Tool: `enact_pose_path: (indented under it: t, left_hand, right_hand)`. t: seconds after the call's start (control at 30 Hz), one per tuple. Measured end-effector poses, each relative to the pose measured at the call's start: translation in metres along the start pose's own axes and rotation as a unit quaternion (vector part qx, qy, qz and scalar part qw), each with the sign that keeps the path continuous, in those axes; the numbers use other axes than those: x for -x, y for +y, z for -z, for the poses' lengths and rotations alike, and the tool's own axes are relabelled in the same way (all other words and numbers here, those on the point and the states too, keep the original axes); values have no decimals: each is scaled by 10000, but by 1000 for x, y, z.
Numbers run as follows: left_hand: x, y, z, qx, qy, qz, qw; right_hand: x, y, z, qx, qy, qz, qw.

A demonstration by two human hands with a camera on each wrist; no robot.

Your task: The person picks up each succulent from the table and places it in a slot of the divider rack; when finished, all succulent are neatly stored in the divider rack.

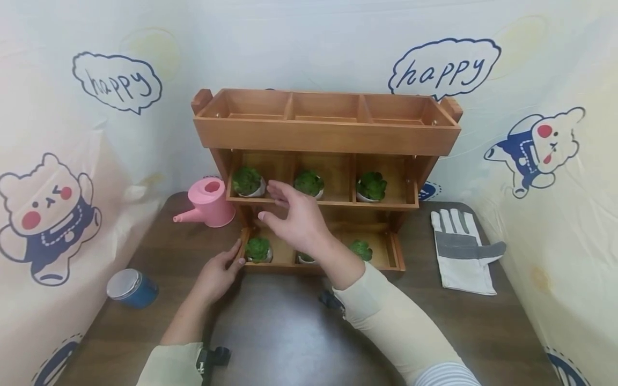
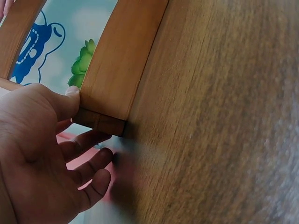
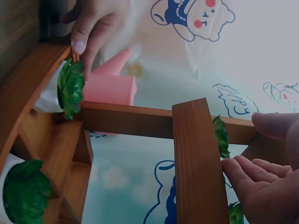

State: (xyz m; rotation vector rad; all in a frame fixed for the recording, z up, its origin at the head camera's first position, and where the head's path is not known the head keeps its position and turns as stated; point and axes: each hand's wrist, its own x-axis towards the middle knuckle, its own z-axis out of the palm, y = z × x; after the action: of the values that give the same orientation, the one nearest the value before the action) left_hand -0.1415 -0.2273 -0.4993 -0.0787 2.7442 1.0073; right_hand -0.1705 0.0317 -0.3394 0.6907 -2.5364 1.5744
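Observation:
A three-tier wooden plant stand (image 1: 328, 136) stands on the table. My left hand (image 1: 219, 274) grips the left front corner of its bottom tier; the left wrist view shows the thumb (image 2: 72, 95) on one side of that corner and fingers bent at the other. My right hand (image 1: 301, 219) reaches in front of the middle tier with fingers extended and thumb apart, holding nothing. Its fingertips (image 3: 230, 163) are right at the tier's front board, close to the left potted succulent (image 1: 248, 181). Two more succulents sit along that tier, and others stand in the bottom tier, partly hidden by my right arm.
Left of the stand is a pink watering can (image 1: 210, 203). A blue jar with a pale lid (image 1: 132, 288) stands near the table's left edge. On the right lies a white and grey work glove (image 1: 463, 252). A printed cloth (image 1: 328, 48) hangs behind and at both sides.

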Motion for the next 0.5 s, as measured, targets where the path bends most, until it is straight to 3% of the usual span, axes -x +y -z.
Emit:
enact_pose_path:
  t: [0.5]
  left_hand:
    - [-1, -2, 2, 16, -157, 138, 9998]
  right_hand:
    - [42, 13, 9, -201, 171, 238, 9994]
